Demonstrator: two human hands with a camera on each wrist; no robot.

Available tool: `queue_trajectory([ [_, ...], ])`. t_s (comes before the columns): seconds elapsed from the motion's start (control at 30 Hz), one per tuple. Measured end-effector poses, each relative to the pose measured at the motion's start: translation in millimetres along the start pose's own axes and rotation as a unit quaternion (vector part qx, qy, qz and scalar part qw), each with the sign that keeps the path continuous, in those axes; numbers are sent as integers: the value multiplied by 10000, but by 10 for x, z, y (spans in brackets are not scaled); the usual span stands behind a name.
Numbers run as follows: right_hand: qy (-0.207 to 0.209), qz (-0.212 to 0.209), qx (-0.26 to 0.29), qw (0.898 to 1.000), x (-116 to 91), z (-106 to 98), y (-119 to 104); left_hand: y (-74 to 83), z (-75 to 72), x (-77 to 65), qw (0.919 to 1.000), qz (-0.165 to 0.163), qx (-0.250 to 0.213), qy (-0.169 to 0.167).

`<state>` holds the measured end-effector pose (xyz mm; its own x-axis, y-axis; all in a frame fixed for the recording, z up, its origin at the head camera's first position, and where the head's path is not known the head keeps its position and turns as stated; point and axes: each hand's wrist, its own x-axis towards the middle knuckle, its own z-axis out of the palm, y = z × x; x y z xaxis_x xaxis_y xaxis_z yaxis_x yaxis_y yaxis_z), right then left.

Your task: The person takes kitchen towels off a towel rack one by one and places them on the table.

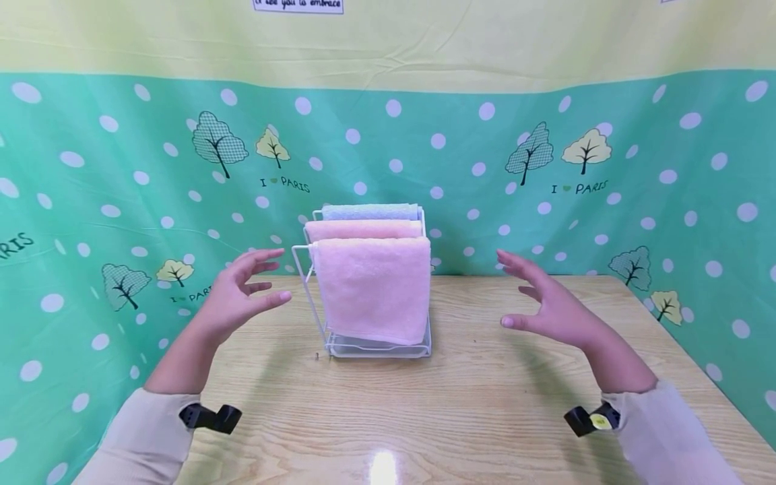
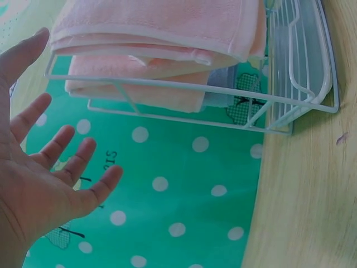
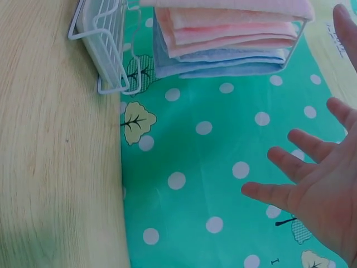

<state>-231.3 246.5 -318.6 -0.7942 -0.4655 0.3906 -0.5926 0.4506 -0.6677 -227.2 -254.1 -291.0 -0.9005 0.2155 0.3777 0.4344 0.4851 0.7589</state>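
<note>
A white wire rack (image 1: 312,303) stands on the table with three folded towels draped over its bars. The front towel (image 1: 372,289) is pink, the middle towel (image 1: 364,230) is also pink, and the rear towel (image 1: 370,212) is light blue. To the left of the rack my left hand (image 1: 236,296) is raised, fingers spread and apart from it. On the other side my right hand (image 1: 548,306) is held up in the air, farther from the rack, its fingers apart. Neither hand touches anything. Both wrist views show the palms and the towels' folded side edges.
Under the rack's bars sits a pale tray (image 1: 376,350). The wood-grain table (image 1: 485,417) reaches back to a green dotted curtain (image 1: 461,168) with printed trees. Each wrist wears a black strap with a small device (image 1: 212,418).
</note>
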Motion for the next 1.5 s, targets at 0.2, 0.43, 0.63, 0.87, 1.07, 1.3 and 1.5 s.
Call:
queue_trajectory([
  [0.2,-19,-219,437,9988,41,9,-24,28,-13,24,10000,13,48,-12],
  [0.43,-60,-369,642,9972,82,16,-107,52,-27,46,10000,-59,-45,-42],
  [0.63,-122,-337,674,9971,127,46,-152,85,-22,61,9999,-154,-47,-60],
  [0.87,-141,-221,648,9976,194,65,-220,121,-15,101,9999,-57,-70,60],
  [1.07,-156,-261,715,9970,244,76,-266,143,-7,131,9998,-80,-166,106],
  [1.3,-200,-302,756,9965,289,69,-309,161,9,165,9990,-135,-417,114],
  [1.5,-214,-227,497,9983,323,55,-385,165,17,195,9984,-96,-536,125],
])
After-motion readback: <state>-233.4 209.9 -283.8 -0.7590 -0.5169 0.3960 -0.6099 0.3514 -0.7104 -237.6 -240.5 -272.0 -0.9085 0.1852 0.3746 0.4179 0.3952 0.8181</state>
